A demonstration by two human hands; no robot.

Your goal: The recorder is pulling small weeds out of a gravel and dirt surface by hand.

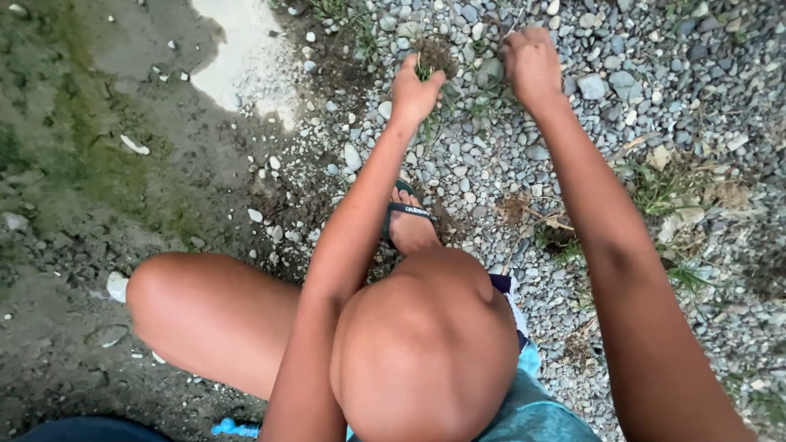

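From the head camera you look straight down past your bent knees at a bed of loose grey river gravel [573,123], with damp mossy dirt [90,155] off to your left. Your left hand [415,92] reaches forward with its fingers pinched together on a small green tuft of weed with a dark clump of roots [432,59]. The tuft stands roughly upright, its roots and soil sticking up above your fingertips and its long axis running away from you. Your right hand [532,65] rests knuckles-up on the gravel just beside the tuft, to its right; its fingers curl down into the stones, and you cannot tell whether they grip anything. The left hand is the one on the weed; the right is near but apart from it. Below, your foot in a dark flip-flop sandal [407,214] stands on the stones, and more sparse grass [655,192] grows to your right.
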